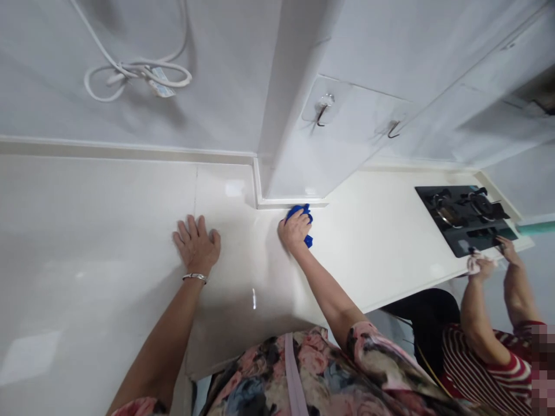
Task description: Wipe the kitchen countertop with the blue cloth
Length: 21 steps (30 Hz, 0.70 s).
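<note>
My left hand (196, 245) lies flat on the white countertop (108, 231), fingers stretched out, with a silver bracelet at the wrist. My right hand (295, 231) is closed on a blue cloth (300, 212) and presses it against the counter where it meets the base of a white wall column (290, 144). The cloth shows above and to the right of my fingers.
A black gas hob (466, 216) is set in the counter at the right. Another person in a striped top works there, one hand (479, 267) holding a pale cloth. Two hooks (323, 110) hang on the wall. A white cable (139, 72) loops at upper left.
</note>
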Available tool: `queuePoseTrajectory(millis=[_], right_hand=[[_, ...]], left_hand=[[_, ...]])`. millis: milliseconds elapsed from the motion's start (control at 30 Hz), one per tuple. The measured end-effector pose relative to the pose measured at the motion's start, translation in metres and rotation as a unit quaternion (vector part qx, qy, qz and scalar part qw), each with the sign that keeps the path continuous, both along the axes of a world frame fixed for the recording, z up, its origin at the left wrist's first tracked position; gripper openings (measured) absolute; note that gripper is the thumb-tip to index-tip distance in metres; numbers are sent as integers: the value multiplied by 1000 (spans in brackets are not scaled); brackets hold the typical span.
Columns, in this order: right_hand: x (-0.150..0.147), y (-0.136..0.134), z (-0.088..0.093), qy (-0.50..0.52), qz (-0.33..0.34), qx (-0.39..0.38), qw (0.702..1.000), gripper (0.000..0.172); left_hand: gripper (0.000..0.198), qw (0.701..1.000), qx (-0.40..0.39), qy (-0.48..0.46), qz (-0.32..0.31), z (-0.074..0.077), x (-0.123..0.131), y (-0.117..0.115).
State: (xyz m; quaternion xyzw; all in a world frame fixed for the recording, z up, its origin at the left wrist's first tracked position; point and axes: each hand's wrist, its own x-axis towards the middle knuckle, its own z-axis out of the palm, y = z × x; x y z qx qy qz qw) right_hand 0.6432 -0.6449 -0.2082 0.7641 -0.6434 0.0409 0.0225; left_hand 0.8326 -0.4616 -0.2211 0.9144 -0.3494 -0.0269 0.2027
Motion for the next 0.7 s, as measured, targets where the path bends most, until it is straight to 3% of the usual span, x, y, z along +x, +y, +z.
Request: queuePoseTrajectory(millis=[133,233,333,400,500,600,700], right_hand=[[10,22,13,-5,78,46,996,83],[9,40,22,-9,193,87,977,86],[7,69,26,-16,369,128,920,84],[4,94,24,-25,449,143,881,83],[-10,131,18,-38,500,153,851,84],[-47,150,9,-49,540,152,826,81],[-104,145,0,-59,518,152,840,78]], left_hand=[[71,1000,8,-1,1,0,1,-1],[72,1000,9,1,-2,0,3,-2],[73,1000,3,-4,3,1,3,-3],[73,1000,6,-9,5,4,3,-4],[73,1000,18,-7,5,10,2,-4],[75,1000,29,0,6,15,4,-4],[75,1000,30,1,-1,15,8,-5]])
